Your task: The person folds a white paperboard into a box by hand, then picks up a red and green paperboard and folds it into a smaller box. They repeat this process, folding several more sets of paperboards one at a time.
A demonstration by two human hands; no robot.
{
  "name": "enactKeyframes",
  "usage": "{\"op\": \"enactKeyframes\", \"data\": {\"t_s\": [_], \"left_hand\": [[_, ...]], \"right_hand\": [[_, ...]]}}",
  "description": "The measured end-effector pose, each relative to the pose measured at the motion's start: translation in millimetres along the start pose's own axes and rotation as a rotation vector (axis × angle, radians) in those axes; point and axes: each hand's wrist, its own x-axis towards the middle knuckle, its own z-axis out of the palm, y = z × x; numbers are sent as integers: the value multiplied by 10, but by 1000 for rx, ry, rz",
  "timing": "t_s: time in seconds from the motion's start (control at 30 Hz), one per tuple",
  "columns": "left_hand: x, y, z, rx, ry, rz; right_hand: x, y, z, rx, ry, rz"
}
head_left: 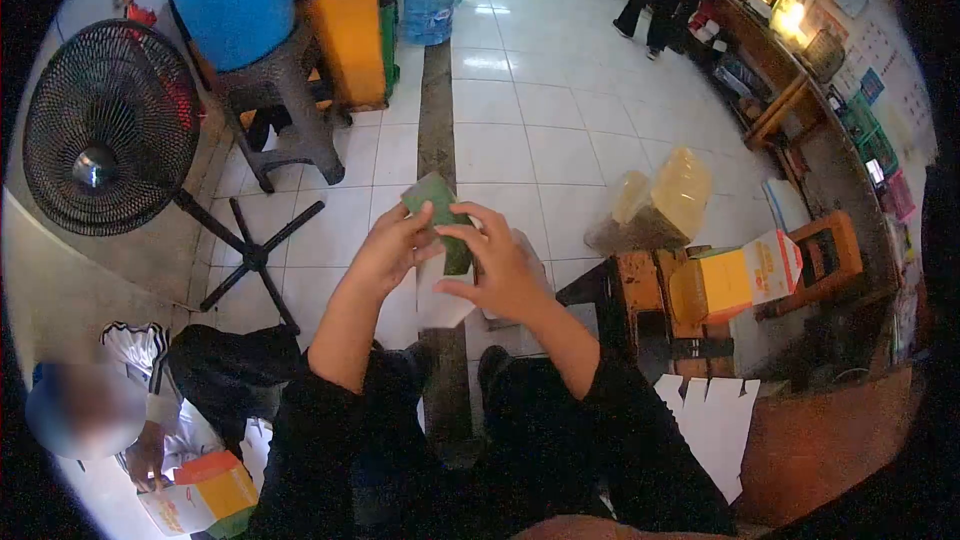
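Held up in front of me is a green-and-white cardboard piece (457, 258), partly folded, with a white flap hanging at its lower end. My left hand (392, 252) is closed on its left side, thumb pressed on the green face. On the other side my right hand (508, 272) curves around it, its fingertips touching the green face and its thumb bent toward the white flap. The fingers behind the cardboard are hidden. To my right, a yellow-and-white box (735, 278) lies on a wooden stool (645, 290).
A standing fan (110, 130) and a grey stool (275, 100) with a blue container (230, 0) are at left. A seated person (150, 440) at lower left handles another box (205, 495). Yellowish bags (675, 195) stand on the tiles. Cut white card (715, 430) lies at lower right.
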Motion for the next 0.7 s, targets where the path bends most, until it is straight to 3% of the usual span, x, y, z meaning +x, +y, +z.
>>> {"op": "enactKeyframes", "data": {"t_s": [0.13, 0.27, 0.43, 0.53, 0.7], "left_hand": [[174, -172, -240, -227, -31, -45], [199, -165, -192, -284, 40, -42], [189, -152, -105, -234, 108, 52], [152, -111, -88, -254, 164, 50], [268, -178, -314, -368, 164, -9]], "right_hand": [[3, 124, -2, 39, -103, -48], [-31, 175, -75, 25, -26, -1], [-79, 188, -64, 382, 161, 171], [-83, 197, -90, 518, 136, 252], [-18, 262, -94, 138, 18, -80]]}}
